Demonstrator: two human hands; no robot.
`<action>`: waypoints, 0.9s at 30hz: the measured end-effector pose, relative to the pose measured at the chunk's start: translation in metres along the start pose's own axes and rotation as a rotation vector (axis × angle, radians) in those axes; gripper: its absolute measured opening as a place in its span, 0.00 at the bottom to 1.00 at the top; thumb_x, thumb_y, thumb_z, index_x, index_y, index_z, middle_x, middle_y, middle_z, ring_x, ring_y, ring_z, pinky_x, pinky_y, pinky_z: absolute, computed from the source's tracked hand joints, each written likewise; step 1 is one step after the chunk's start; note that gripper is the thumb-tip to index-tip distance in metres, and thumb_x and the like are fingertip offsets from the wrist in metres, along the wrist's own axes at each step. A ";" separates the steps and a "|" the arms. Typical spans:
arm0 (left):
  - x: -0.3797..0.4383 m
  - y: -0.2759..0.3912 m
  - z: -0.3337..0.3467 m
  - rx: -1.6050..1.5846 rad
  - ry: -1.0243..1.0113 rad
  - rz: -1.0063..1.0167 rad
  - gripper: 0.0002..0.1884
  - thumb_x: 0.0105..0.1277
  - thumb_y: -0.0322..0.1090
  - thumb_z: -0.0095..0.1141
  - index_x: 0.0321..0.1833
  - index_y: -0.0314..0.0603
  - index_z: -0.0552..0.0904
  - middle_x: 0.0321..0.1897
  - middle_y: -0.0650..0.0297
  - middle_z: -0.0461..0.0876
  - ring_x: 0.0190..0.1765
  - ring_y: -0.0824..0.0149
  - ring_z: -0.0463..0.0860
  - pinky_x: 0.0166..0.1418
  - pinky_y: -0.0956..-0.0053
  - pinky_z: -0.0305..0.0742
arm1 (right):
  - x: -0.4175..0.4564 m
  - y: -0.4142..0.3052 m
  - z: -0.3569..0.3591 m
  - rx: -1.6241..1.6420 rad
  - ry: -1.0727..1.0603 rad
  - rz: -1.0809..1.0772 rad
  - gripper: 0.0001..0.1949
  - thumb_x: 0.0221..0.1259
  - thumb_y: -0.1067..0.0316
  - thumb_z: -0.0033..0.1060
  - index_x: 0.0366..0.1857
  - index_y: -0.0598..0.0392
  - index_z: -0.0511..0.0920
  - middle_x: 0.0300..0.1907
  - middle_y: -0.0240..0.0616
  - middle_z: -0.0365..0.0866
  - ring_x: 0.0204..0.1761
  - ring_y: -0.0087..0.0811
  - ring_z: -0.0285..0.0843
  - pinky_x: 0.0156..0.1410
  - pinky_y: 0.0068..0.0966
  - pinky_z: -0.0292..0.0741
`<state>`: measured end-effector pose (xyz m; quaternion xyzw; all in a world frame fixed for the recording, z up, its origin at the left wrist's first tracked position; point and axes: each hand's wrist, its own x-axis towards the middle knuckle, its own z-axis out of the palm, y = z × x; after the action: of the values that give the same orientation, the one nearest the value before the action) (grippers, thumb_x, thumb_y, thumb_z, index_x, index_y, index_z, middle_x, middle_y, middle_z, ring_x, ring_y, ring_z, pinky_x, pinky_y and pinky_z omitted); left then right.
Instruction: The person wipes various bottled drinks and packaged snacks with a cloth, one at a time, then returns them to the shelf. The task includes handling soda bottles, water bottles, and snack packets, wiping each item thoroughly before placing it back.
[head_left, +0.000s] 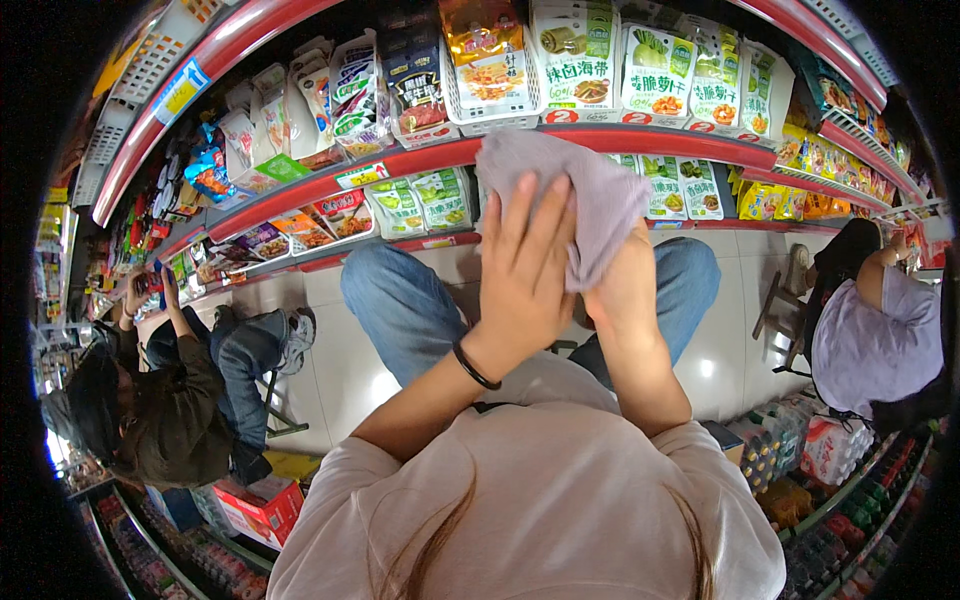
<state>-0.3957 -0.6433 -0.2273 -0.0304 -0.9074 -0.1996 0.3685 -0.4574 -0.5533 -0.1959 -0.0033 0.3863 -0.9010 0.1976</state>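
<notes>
A pale purple cloth (555, 169) is spread between my two hands, in front of the red shelf edge (720, 146). My left hand (529, 262) lies against the cloth with its fingers stretched out, and a black band (474, 367) circles that wrist. Behind and under the cloth, my right hand (622, 277) supports it; the cloth hides most of its fingers. Above the cloth, white and green snack packets (577, 64) stand in a row on the shelf. A gold packet (484, 52) stands in a white plastic basket (491, 116) beside them.
A lower shelf holds more snack packets (439, 199). On the left a person (150, 405) sits holding a phone; on the right another person (874, 330) sits by the shelves. Behind me are a red carton (259, 510) and packs of bottles (772, 442) on the tiled floor (337, 390).
</notes>
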 end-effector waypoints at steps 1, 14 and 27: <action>-0.005 0.000 0.000 -0.022 -0.007 0.022 0.29 0.62 0.29 0.54 0.69 0.30 0.76 0.74 0.52 0.71 0.80 0.44 0.62 0.81 0.43 0.51 | 0.001 -0.004 -0.004 0.043 -0.009 0.011 0.19 0.74 0.72 0.49 0.66 0.62 0.73 0.58 0.42 0.81 0.56 0.30 0.81 0.61 0.26 0.78; 0.008 -0.003 -0.010 -0.029 0.028 0.018 0.32 0.61 0.26 0.56 0.72 0.32 0.73 0.75 0.51 0.69 0.78 0.40 0.63 0.80 0.45 0.55 | -0.003 0.000 -0.005 0.031 -0.158 -0.056 0.18 0.77 0.73 0.49 0.68 0.61 0.71 0.65 0.41 0.78 0.62 0.30 0.79 0.67 0.28 0.76; 0.022 0.013 -0.049 -1.076 0.155 -0.936 0.21 0.83 0.45 0.48 0.62 0.32 0.78 0.46 0.65 0.81 0.46 0.76 0.77 0.49 0.80 0.74 | -0.011 -0.010 0.019 0.073 -0.324 -0.060 0.10 0.83 0.62 0.44 0.50 0.57 0.74 0.54 0.38 0.81 0.58 0.29 0.79 0.67 0.37 0.76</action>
<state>-0.3769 -0.6522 -0.1759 0.1987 -0.5725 -0.7579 0.2416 -0.4478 -0.5562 -0.1740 -0.1530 0.3161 -0.9076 0.2302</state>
